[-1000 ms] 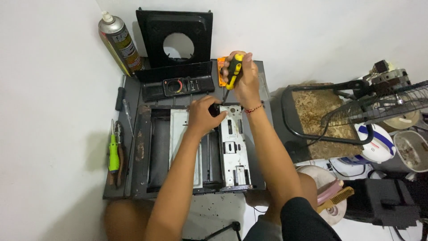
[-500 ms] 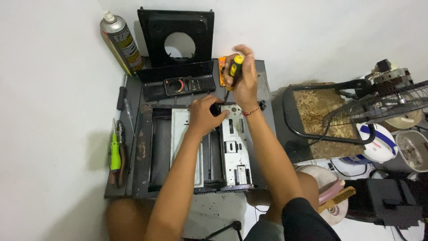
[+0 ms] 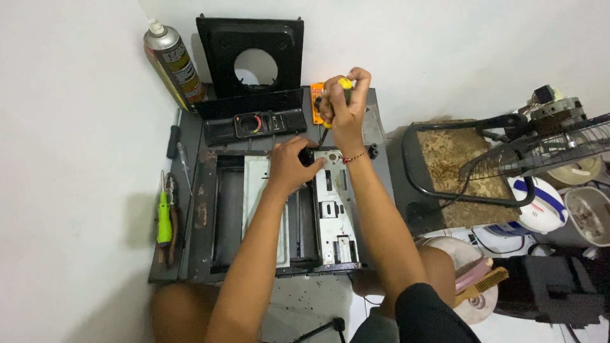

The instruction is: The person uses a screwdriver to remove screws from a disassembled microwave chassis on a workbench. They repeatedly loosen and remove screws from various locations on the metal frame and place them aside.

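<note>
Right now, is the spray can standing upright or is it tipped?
Tipped. The spray can leans against the white wall, its nozzle top further left than its base, beside the black panel.

Wall: plain white [image 3: 445,44], 12 o'clock, unmarked.
Floor: white [image 3: 70,190], continuous with wall at 9 o'clock; soft shadows under the dark tray [image 3: 168,267].
Light: even, diffuse, no hard glare.
10 o'clock: spray can [image 3: 173,63] leaning on wall.
12 o'clock: black panel [image 3: 219,51] with round hole, propped on wall.
3 o'clock: black frame [image 3: 413,165] around a rusty slab; wire fan guard [image 3: 540,149] over it.
4 o'clock: white-and-blue appliance [image 3: 540,203]; black box [image 3: 546,289]; brush [image 3: 486,282].
</note>
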